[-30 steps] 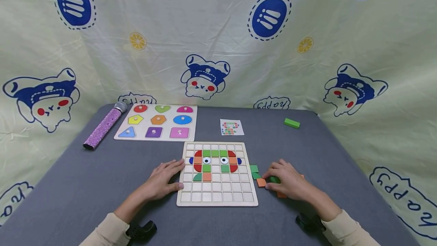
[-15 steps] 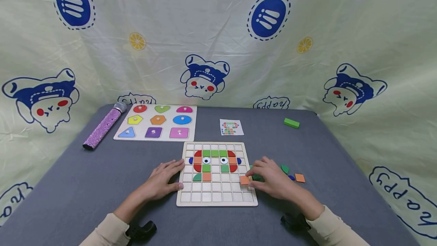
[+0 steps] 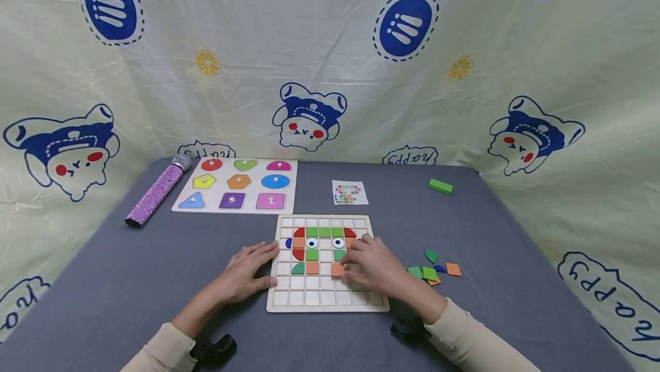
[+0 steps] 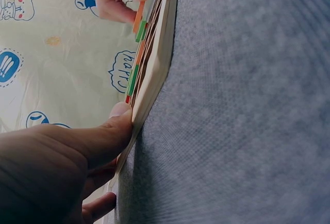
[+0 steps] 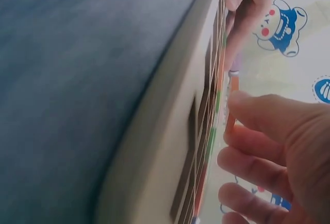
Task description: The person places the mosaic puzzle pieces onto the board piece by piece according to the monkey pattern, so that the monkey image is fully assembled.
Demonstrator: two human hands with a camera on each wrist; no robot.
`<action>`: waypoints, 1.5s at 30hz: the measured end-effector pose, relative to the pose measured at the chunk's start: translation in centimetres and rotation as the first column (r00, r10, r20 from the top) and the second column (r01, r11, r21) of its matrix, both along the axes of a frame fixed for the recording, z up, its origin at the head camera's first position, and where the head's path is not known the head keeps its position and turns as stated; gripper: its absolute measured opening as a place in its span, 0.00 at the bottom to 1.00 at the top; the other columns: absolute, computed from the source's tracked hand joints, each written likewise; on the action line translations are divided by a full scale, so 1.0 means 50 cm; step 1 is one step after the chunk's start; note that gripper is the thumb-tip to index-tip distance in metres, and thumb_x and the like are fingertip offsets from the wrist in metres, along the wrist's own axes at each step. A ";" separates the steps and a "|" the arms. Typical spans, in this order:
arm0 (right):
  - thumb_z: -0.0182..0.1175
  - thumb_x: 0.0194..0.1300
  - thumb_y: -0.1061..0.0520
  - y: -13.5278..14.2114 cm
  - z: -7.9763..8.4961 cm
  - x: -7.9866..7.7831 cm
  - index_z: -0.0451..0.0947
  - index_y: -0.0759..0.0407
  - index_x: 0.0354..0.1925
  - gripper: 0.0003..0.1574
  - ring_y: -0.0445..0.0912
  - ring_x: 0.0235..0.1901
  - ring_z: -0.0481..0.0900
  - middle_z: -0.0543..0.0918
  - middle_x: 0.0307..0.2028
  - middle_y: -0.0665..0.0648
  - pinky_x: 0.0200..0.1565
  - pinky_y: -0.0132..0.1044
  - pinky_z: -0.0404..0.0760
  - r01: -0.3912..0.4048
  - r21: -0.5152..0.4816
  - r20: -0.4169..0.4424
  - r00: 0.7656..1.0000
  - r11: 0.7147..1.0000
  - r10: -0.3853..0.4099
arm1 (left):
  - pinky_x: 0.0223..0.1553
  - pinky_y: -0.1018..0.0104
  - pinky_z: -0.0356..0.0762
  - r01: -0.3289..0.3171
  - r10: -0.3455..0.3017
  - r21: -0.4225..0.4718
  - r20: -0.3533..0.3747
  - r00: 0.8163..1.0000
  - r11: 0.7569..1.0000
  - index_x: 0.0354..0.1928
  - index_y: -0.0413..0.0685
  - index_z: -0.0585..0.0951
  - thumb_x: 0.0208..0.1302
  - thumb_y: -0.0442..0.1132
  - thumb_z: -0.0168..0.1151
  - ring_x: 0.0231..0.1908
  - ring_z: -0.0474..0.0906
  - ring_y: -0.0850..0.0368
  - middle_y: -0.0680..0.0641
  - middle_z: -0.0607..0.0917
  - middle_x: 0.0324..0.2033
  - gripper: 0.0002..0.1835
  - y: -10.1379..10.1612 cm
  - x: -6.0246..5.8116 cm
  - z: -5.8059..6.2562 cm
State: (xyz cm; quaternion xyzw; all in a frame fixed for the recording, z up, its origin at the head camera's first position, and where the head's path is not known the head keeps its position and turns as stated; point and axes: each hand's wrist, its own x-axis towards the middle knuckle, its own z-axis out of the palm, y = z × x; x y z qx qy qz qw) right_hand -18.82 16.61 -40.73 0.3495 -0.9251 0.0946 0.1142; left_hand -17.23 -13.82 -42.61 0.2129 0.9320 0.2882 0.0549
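As I see it, the left hand (image 3: 247,273) rests, fingers extended, against the board (image 3: 312,298) at nine o'clock; the right hand (image 3: 375,269) pinches an orange square (image 3: 337,270) above it — face tiles (image 3: 324,232) seemingly placed, visible bottom rows bare, loose pieces (image 3: 429,273) left at three o'clock.

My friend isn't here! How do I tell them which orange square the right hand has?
On the gray table, find the pale grid board in the middle. Over its right half is the person's right hand, holding the orange square. It alone is pinched between thumb and finger; the other orange squares sit in the board or lie on the table.
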 end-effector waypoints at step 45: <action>0.71 0.50 0.47 0.019 0.011 0.000 0.85 0.49 0.36 0.14 0.41 0.35 0.66 0.80 0.34 0.48 0.40 0.38 0.65 0.072 -0.022 0.020 0.997 0.997 -0.072 | 0.66 0.32 0.43 -0.011 0.011 0.005 0.004 1.000 1.000 0.68 0.43 0.64 0.61 0.46 0.62 0.71 0.53 0.39 0.44 0.63 0.70 0.35 0.001 0.000 0.002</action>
